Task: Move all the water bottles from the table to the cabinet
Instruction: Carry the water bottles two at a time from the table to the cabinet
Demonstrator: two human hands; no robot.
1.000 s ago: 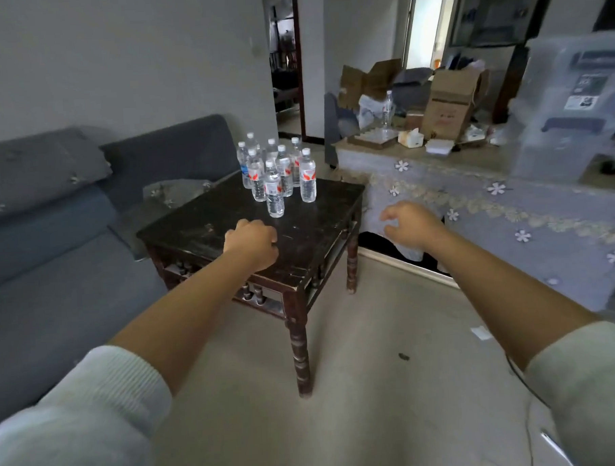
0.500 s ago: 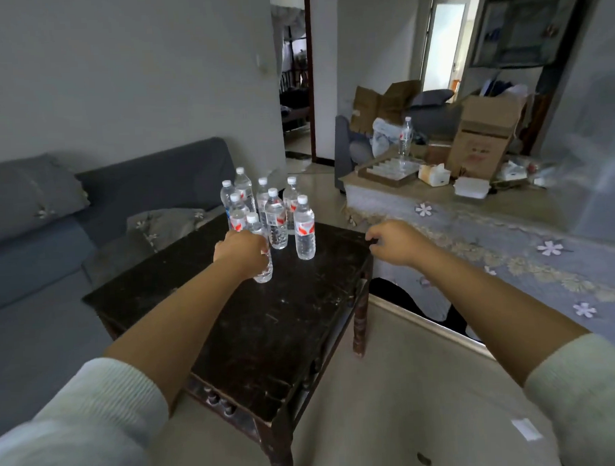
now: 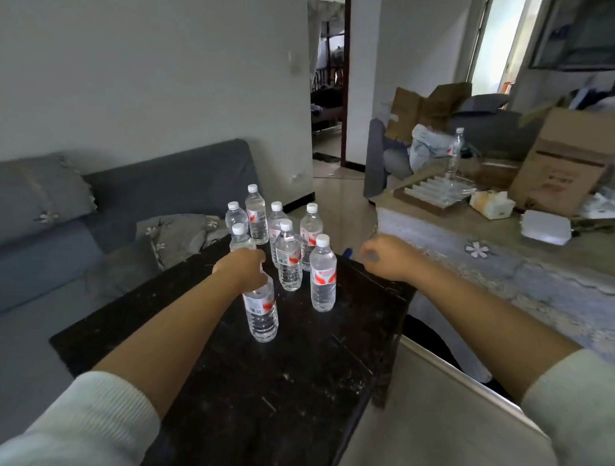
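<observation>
Since half a second earlier the left hand [image 3: 246, 270] had closed round the neck of the nearest bottle [image 3: 262, 310], covering its cap, while the right hand [image 3: 388, 257] hung loosely curled and empty past the dark table's [image 3: 270, 393] right edge. That clear bottle with a red-and-white label stood on the table just in front of six white-capped others [image 3: 288, 233]; whether it had lifted off was hard to tell.
</observation>
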